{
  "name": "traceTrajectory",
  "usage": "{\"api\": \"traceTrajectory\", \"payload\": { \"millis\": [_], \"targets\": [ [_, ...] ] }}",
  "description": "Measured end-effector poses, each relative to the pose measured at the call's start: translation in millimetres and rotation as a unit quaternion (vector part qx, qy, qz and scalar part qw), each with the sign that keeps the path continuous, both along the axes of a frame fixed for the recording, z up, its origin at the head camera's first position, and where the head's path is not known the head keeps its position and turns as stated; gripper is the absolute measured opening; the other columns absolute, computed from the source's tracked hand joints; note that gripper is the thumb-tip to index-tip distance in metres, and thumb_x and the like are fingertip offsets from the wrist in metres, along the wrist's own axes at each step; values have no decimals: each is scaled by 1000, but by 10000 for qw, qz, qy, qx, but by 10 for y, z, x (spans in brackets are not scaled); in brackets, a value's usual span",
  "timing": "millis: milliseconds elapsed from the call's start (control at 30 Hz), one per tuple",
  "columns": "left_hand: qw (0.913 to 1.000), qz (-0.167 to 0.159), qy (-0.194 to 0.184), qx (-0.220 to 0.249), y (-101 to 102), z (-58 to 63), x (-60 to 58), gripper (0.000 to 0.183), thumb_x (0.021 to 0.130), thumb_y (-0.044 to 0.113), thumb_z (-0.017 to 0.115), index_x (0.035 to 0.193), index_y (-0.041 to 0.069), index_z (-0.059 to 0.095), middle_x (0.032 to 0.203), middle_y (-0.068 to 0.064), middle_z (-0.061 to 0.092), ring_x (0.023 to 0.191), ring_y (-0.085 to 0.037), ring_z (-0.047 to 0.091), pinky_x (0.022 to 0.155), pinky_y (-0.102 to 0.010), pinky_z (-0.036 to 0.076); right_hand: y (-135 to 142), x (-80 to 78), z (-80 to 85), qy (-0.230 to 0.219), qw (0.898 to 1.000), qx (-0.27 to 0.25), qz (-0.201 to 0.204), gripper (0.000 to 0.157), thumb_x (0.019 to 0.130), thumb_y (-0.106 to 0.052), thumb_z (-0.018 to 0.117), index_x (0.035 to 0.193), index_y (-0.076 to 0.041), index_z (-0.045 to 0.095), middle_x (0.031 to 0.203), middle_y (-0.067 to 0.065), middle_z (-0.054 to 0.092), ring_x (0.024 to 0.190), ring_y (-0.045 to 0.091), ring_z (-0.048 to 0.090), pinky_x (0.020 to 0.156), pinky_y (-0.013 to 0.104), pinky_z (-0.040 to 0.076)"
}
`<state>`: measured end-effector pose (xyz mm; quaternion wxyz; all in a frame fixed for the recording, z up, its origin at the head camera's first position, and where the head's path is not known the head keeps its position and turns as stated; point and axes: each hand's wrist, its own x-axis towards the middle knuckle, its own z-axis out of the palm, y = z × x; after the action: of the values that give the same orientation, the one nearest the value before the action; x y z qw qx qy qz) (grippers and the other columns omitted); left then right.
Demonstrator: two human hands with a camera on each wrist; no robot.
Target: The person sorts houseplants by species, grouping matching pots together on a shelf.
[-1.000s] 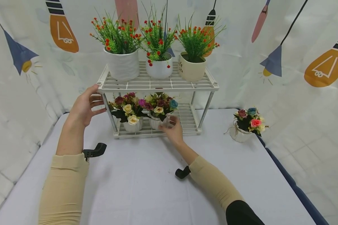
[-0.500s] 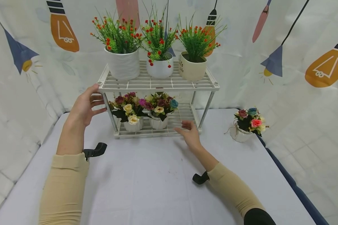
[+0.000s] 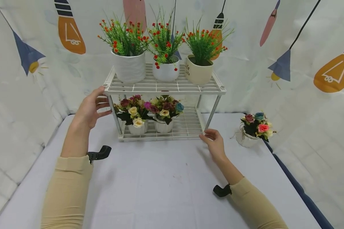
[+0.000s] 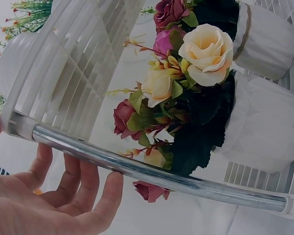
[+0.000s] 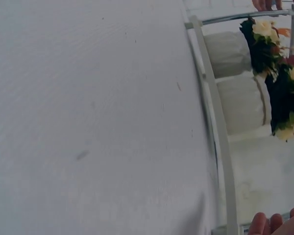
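A white two-tier wire rack (image 3: 186, 136) with metal legs stands on the white cloth. My left hand (image 3: 89, 106) holds its upper left corner, thumb at the shelf end and fingers against the leg (image 4: 161, 174). Two rose arrangements in white pots, a left one (image 3: 137, 128) and one beside it (image 3: 163, 127), sit on the lower shelf. My right hand (image 3: 217, 147) is by the rack's lower right corner with loosely bent fingers; nothing shows in its grasp. A third rose pot (image 3: 246, 140) stands alone on the right.
Three pots with red-flowered grass stand on the upper shelf: a big white one (image 3: 130, 68), a smaller white one (image 3: 166, 70) and a cream one (image 3: 198, 71). The white tablecloth (image 3: 160, 184) ends at the right along a dark blue edge (image 3: 292, 181). A printed curtain (image 3: 246, 79) hangs behind.
My right hand has let go of the second rose pot on the lower shelf and moved right to the rack's lower right corner. My left hand stays at the upper left corner.
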<state>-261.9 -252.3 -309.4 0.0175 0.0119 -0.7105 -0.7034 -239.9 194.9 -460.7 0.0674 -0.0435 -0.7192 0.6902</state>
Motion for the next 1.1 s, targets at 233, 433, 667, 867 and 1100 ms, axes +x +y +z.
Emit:
{"api": "traceTrajectory", "payload": {
  "millis": [233,433,667,867,1100],
  "targets": [
    [9998,-7,48,-171,2,-3,-6,51,101,67,46,130,25,52,128,-4,44,116,-19,46,107,-57,35,361,101,11,-138,9976,8,-678,51,96,-9,74,135,6,45,137,22,47,113,19,51,83,17,47],
    [9998,22,17,-182,11,6,-7,51,100,67,47,130,26,52,127,-4,44,115,-19,46,106,-56,36,610,217,-21,-480,9908,143,-1259,58,96,-19,76,137,4,43,138,15,43,112,16,47,80,16,46],
    [9997,43,22,-230,21,4,-15,53,100,68,46,130,24,52,127,-4,45,116,-20,46,107,-58,35,834,346,-33,-685,9753,165,-2092,64,96,-24,76,143,2,40,145,15,40,125,22,41,86,21,44],
    [9998,26,28,-217,16,6,-13,53,100,68,46,130,25,52,127,-4,44,116,-20,46,107,-58,35,1016,397,-16,-1011,9563,12,-2742,79,91,-35,81,147,-5,33,144,8,36,122,18,39,96,26,42],
    [9998,40,27,-200,15,0,-1,53,100,67,46,130,24,52,127,-4,45,115,-19,47,106,-57,36,1238,317,-46,-1114,9437,-37,-3114,90,87,-40,84,150,-13,26,145,3,31,126,16,35,99,27,39]
  ]
}}
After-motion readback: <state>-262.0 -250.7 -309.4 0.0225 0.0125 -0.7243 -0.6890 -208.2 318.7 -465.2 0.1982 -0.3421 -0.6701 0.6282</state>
